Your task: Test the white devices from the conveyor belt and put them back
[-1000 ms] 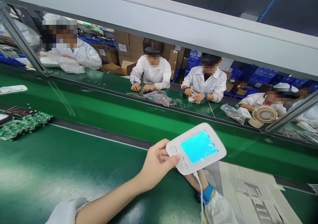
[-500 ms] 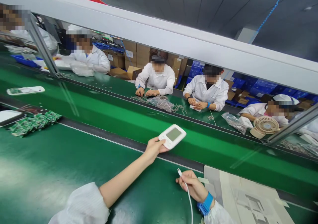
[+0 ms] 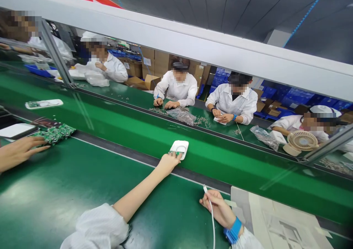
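Observation:
My left hand (image 3: pixel 168 163) reaches forward to the green belt, its fingers on a white device (image 3: pixel 182 146) that shows its open inner side with a green circuit board. The fingertips cover the device's near edge. Nearer to me and to the right, my right hand (image 3: pixel 217 206) pinches a white cable (image 3: pixel 212 219) just below its plug, which points up and away. A blue band circles the right wrist.
At the left, another person's hand (image 3: pixel 26 151) touches a pile of green circuit boards (image 3: pixel 56 133). A white casing (image 3: pixel 44 103) lies on the belt (image 3: pixel 124 131). Taped sheets (image 3: pixel 256 208) lie at the right. Several people work behind the frame, near a fan (image 3: pixel 302 140).
The device in my left hand has gone from screen side up to inner side up, lower on the belt. Another person's hand has entered at the left. My right hand still holds the cable.

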`<state>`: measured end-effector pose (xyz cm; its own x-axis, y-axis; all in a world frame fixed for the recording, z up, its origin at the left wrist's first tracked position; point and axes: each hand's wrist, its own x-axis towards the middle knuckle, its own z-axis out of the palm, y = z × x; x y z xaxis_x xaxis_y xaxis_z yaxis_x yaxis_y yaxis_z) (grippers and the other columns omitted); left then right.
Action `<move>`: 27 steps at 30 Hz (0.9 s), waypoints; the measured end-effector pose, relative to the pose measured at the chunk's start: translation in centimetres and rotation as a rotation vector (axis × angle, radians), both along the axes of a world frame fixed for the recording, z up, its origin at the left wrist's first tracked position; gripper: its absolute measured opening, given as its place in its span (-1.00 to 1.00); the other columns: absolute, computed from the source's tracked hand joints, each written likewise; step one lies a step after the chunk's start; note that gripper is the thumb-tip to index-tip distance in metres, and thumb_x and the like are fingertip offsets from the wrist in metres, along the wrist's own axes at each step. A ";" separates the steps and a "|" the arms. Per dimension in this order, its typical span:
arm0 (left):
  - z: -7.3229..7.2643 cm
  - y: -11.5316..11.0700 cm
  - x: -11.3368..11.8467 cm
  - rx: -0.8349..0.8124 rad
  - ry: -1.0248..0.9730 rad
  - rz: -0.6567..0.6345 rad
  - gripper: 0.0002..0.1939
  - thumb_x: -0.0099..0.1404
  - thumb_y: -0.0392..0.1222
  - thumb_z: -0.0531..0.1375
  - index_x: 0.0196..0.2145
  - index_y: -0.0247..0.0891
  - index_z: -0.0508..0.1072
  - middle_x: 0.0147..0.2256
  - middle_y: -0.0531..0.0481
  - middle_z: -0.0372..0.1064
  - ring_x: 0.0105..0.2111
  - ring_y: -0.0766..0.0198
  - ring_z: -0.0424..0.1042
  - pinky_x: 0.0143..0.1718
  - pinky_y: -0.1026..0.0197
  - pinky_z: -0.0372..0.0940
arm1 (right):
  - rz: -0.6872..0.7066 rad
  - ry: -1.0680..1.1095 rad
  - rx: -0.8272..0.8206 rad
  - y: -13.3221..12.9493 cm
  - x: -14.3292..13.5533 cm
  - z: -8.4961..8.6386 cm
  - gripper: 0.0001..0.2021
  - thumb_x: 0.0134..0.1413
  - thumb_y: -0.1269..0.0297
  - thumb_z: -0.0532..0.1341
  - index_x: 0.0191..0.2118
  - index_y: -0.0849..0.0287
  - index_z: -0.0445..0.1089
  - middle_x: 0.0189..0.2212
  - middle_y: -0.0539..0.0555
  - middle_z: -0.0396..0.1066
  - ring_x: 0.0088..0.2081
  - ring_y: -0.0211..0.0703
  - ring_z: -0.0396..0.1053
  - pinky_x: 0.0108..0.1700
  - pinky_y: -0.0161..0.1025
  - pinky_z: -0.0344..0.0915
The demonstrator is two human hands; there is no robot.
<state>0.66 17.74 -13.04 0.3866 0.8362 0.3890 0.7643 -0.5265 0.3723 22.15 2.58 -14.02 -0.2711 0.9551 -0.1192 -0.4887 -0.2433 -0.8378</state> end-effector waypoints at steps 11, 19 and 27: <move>-1.7 -5.6 3.5 0.223 -0.041 -0.118 -0.70 0.30 -0.23 -0.04 -0.52 -0.26 0.37 -0.59 -0.02 0.36 -0.53 0.25 0.36 -0.43 0.22 0.12 | -0.019 0.081 -0.014 -0.1 0.1 0.0 -0.81 0.00 0.36 0.20 -0.57 0.27 0.42 -0.78 -0.05 0.23 -0.63 -0.33 0.10 -0.15 -0.11 0.13; -1.4 -9.1 5.2 0.135 0.154 -0.554 -0.82 0.25 -0.19 0.02 -0.49 -0.23 0.27 -0.63 0.11 0.32 -0.63 0.31 0.29 -0.59 0.21 -0.08 | -0.017 0.087 0.011 0.1 0.0 0.2 -0.76 -0.01 0.43 0.12 -0.64 0.27 0.37 -0.75 -0.01 0.23 -0.59 -0.27 0.12 -0.20 -0.12 0.11; -0.8 -9.0 5.0 0.121 0.217 -0.494 -0.87 0.31 -0.21 -0.05 -0.36 -0.25 0.22 -0.60 0.11 0.30 -0.63 0.29 0.28 -0.57 0.19 -0.11 | 0.001 0.095 0.022 0.0 0.1 0.0 -0.77 -0.02 0.47 0.10 -0.62 0.27 0.37 -0.72 -0.01 0.22 -0.58 -0.27 0.09 -0.19 -0.11 0.10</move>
